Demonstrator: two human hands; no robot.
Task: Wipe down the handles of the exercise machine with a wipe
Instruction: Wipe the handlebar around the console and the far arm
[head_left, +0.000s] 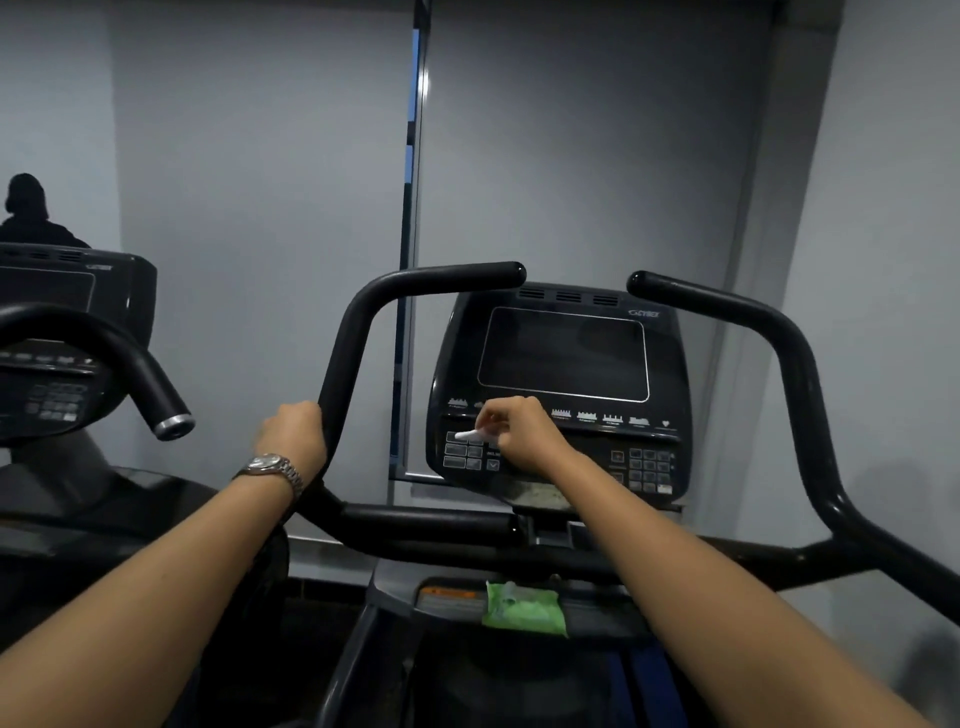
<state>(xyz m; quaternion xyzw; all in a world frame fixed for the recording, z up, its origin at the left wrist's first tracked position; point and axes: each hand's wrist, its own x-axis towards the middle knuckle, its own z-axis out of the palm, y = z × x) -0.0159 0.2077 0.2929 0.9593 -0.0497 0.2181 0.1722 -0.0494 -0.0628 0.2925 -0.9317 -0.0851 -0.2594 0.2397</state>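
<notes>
The exercise machine has two black curved handles, a left handle (363, 312) and a right handle (800, 364), on either side of a dark console (563, 353). My left hand (293, 434), with a metal watch on its wrist, grips the lower bend of the left handle. My right hand (511, 428) pinches a small white wipe (470, 434) and holds it against the console's button panel, left of centre. A green wipe packet (524, 608) lies on the machine's shelf below the console.
A second machine (67, 332) with its own handle (150, 384) stands close on the left. A person's dark silhouette (26, 208) shows behind it. Grey blinds and a wall fill the background. A short black crossbar (431, 522) runs beneath the console.
</notes>
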